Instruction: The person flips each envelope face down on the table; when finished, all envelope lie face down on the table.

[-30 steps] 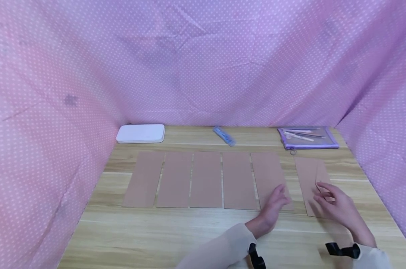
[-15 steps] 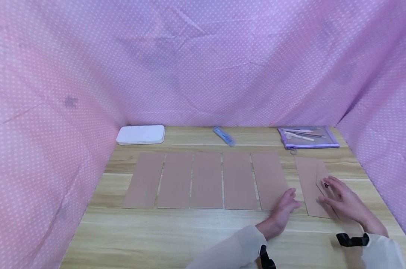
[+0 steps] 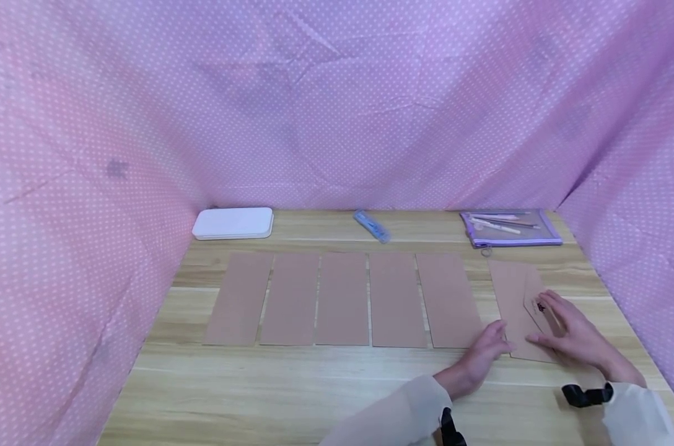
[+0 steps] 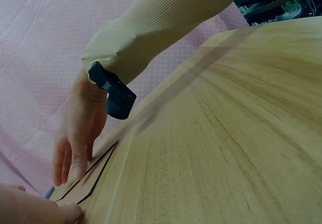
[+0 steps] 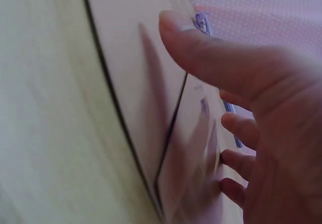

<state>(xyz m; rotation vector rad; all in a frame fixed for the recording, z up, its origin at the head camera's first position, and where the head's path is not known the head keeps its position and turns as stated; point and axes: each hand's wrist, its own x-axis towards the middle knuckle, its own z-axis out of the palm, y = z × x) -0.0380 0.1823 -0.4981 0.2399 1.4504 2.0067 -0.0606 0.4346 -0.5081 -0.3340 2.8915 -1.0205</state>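
Note:
A brown kraft envelope (image 3: 508, 291) lies at the right of the table in the head view, its slanted flap (image 5: 198, 118) and small print facing up. Over the flap, my right hand (image 3: 579, 334) has its fingers spread and thumb apart, hiding the lower right part. The fingers of my left hand (image 3: 482, 358) are loosely extended, right at the envelope's lower left corner. To the left, several like brown envelopes (image 3: 394, 300) lie plain side up in a row. In the left wrist view, the right hand (image 4: 80, 133) reaches down over the envelope with fingers nearly straight.
Along the back of the table are a white flat case (image 3: 233, 223), a small blue packaged item (image 3: 372, 226) and a purple-edged mesh zip pouch (image 3: 518, 244) with several pens. Pink dotted cloth (image 3: 337, 124) hangs around the table's back and sides.
My left hand has slid right from the row's last envelope to the single envelope's corner. My right hand has moved slightly right, its fingers and thumb spreading from a near pinch at the flap.

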